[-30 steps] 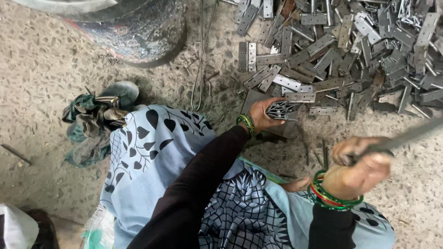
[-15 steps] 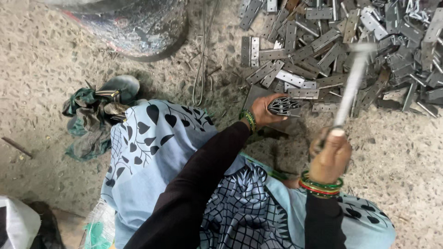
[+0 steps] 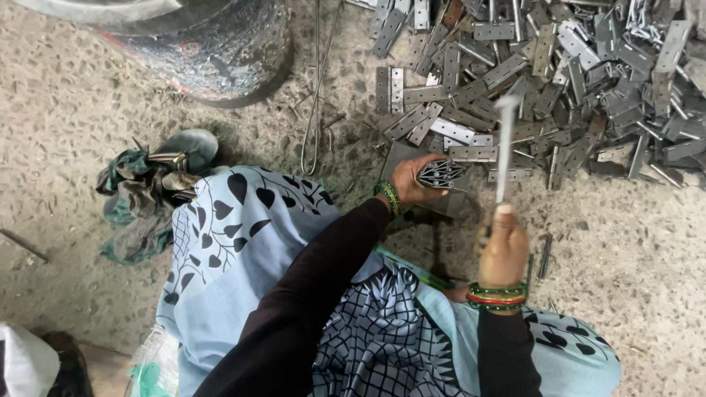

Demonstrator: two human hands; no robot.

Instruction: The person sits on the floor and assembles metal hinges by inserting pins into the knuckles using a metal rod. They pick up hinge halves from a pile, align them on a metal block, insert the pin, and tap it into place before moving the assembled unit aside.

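Note:
My left hand (image 3: 409, 181) grips a folded metal hinge (image 3: 440, 174) and presses it on a flat dark metal plate (image 3: 412, 158) on the stone floor. My right hand (image 3: 504, 248) is shut around the handle of a hammer (image 3: 505, 143), raised and pointing away from me, its head blurred above the hinge pile. Green and red bangles ring both wrists. A large heap of grey metal hinges (image 3: 544, 81) lies just beyond both hands.
A big metal drum (image 3: 206, 51) stands at the back left. A thin bent wire (image 3: 315, 95) lies beside it. A sandal and crumpled green cloth (image 3: 147, 191) sit to my left. My patterned blue clothing (image 3: 243, 250) covers my knees.
My right hand has swung the hammer from lying sideways at the right to upright over the hinge pile. My left hand has kept the hinge on the plate.

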